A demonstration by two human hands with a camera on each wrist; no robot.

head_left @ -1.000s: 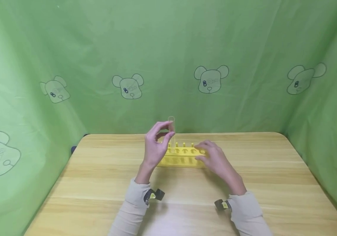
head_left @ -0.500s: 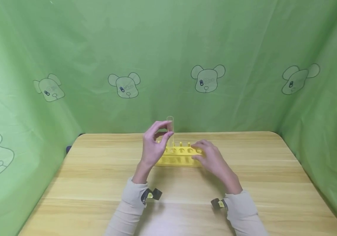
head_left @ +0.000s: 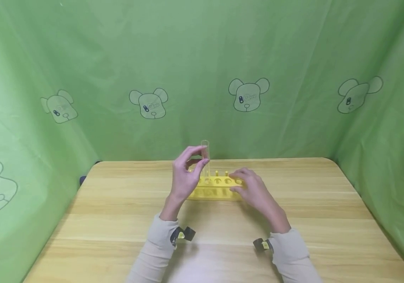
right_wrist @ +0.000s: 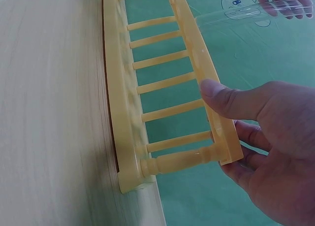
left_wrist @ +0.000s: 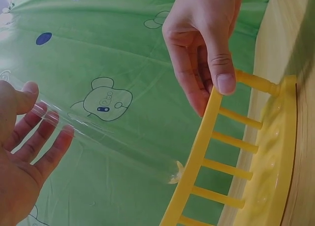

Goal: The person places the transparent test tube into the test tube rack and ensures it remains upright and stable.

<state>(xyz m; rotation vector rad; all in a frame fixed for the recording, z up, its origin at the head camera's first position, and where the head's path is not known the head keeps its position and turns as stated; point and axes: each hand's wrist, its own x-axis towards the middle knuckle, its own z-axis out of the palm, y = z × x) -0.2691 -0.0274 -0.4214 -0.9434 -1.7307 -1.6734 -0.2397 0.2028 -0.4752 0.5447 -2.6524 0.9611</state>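
My left hand (head_left: 187,173) pinches a clear test tube (head_left: 205,151) near its upper end, thumb on one side and fingers on the other. The tube stands upright, its rounded bottom right at the top plate of a yellow test tube rack (head_left: 219,192). In the left wrist view the tube (left_wrist: 118,147) has its tip close to the edge of that top plate (left_wrist: 197,152). My right hand (head_left: 255,186) grips the right end of the rack, with the thumb in front and the fingers behind, as the right wrist view also shows at the rack's top bar (right_wrist: 197,53).
The rack stands on a light wood table (head_left: 216,255), toward its far edge. Holes line its top plate and short yellow pegs (head_left: 217,173) rise behind them. A green curtain (head_left: 194,59) with printed bear heads surrounds the table at the back and sides.
The head view has shifted slightly. Both hands keep their holds, and the tube has stayed almost in place over the rack, moving a touch to the right and down.
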